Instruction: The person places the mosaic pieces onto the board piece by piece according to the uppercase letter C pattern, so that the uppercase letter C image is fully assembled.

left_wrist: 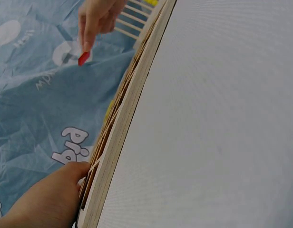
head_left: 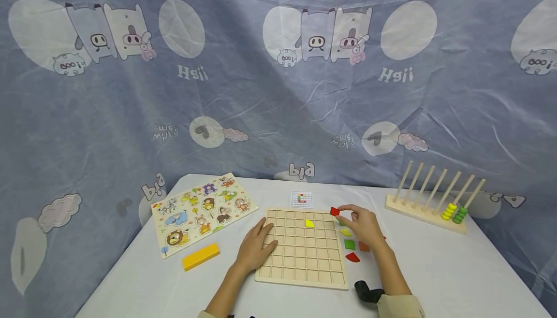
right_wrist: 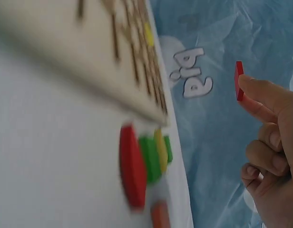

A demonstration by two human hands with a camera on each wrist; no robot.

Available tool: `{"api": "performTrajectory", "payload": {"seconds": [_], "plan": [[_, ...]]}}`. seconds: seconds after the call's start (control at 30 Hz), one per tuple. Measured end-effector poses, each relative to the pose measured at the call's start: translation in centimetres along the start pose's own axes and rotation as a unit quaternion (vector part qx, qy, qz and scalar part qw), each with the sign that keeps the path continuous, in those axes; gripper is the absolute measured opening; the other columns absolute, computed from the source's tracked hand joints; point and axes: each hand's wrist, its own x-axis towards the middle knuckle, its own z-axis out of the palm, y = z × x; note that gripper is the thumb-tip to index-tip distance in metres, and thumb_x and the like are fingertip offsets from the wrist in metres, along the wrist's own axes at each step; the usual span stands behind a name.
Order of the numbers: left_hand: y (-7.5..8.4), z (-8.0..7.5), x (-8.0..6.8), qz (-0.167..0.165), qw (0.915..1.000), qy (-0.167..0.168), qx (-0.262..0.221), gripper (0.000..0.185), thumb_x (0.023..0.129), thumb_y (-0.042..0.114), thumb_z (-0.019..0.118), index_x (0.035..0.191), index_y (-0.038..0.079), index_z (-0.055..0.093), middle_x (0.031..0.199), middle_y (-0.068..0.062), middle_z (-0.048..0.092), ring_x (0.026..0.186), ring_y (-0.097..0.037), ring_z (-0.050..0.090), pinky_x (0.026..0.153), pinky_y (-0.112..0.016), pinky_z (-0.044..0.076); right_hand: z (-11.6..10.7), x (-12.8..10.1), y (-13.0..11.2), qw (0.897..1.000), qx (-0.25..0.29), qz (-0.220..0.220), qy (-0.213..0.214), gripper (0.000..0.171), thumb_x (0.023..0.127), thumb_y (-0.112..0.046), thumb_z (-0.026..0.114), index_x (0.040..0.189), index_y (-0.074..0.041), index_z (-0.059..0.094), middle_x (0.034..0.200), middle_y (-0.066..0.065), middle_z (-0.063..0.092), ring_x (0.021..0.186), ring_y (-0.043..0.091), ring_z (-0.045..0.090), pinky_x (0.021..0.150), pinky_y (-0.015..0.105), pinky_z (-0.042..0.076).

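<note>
Between thumb and index finger, my right hand pinches a small red square tile, raised by the upper right corner of the wooden grid board. In the right wrist view the red tile appears edge-on at the fingertips. My left hand rests on the board's left edge, fingers spread. One yellow tile with a curved side lies in an upper cell of the grid. To the right of the board lie loose pieces: a yellow one, a green square, a red curved one and an orange one.
A small pattern card lies behind the board. An animal puzzle board and a yellow-orange block are on the left. At the right stands a peg rack with yellow and green beads. A black object is near my right forearm.
</note>
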Motion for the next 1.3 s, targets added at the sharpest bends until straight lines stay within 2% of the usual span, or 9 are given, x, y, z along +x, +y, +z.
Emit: {"api": "performTrajectory", "payload": {"seconds": [0.17, 0.47, 0.7, 0.9, 1.07, 1.3], "plan": [[0.1, -0.1, 0.0, 0.01, 0.9999, 0.01, -0.004, 0.054, 0.091, 0.04, 0.053, 0.136, 0.01, 0.046, 0.146, -0.014, 0.03, 0.127, -0.037, 0.035, 0.1, -0.051, 0.031, 1.6, 1.2, -2.2, 1.0, 0.023, 0.005, -0.008, 0.031, 0.079, -0.031, 0.073, 0.104, -0.014, 0.069, 0.048, -0.003, 0.029, 0.042, 0.01, 0.021, 0.037, 0.023, 0.021], [0.2, -0.1, 0.0, 0.014, 0.9999, 0.01, 0.002, 0.054, 0.091, 0.04, 0.054, 0.135, 0.01, 0.047, 0.146, -0.015, 0.031, 0.127, -0.037, 0.035, 0.1, -0.052, 0.031, 4.7, 2.4, -4.4, 0.997, 0.059, -0.033, -0.021, 0.029, 0.079, -0.029, 0.073, 0.103, -0.013, 0.069, 0.045, -0.005, 0.028, 0.04, 0.008, 0.019, 0.038, 0.021, 0.018], [0.1, -0.1, 0.0, 0.008, 0.9999, 0.009, 0.0, 0.054, 0.091, 0.04, 0.053, 0.135, 0.011, 0.046, 0.146, -0.014, 0.031, 0.128, -0.037, 0.035, 0.101, -0.051, 0.03, 7.2, 2.3, -4.1, 0.997, 0.067, -0.02, -0.045, 0.028, 0.078, -0.027, 0.075, 0.101, -0.012, 0.07, 0.045, -0.005, 0.029, 0.04, 0.007, 0.021, 0.038, 0.021, 0.019], [0.2, -0.1, 0.0, 0.005, 1.0, 0.007, 0.0, 0.054, 0.091, 0.04, 0.053, 0.136, 0.011, 0.046, 0.146, -0.014, 0.031, 0.127, -0.038, 0.035, 0.101, -0.051, 0.03, 8.4, 2.1, -3.6, 0.997, 0.055, 0.003, -0.062, 0.027, 0.076, -0.028, 0.076, 0.098, -0.014, 0.071, 0.047, -0.004, 0.034, 0.04, 0.009, 0.026, 0.038, 0.023, 0.023], [0.2, -0.1, -0.1, 0.004, 1.0, 0.006, -0.001, 0.054, 0.09, 0.04, 0.053, 0.135, 0.011, 0.046, 0.146, -0.014, 0.031, 0.128, -0.037, 0.035, 0.101, -0.051, 0.03, 8.9, 2.0, -3.2, 0.996, 0.035, 0.0, -0.077, 0.029, 0.075, -0.03, 0.076, 0.098, -0.014, 0.071, 0.049, -0.003, 0.036, 0.043, 0.01, 0.027, 0.04, 0.024, 0.025], [0.0, 0.1, 0.0, 0.001, 1.0, 0.003, 0.003, 0.054, 0.09, 0.041, 0.053, 0.136, 0.013, 0.046, 0.147, -0.012, 0.03, 0.128, -0.035, 0.034, 0.101, -0.05, 0.03, 9.2, 1.9, -2.7, 0.996, 0.011, -0.018, -0.083, 0.027, 0.077, -0.026, 0.076, 0.098, -0.012, 0.071, 0.047, -0.006, 0.032, 0.043, 0.008, 0.022, 0.041, 0.022, 0.02]]}}
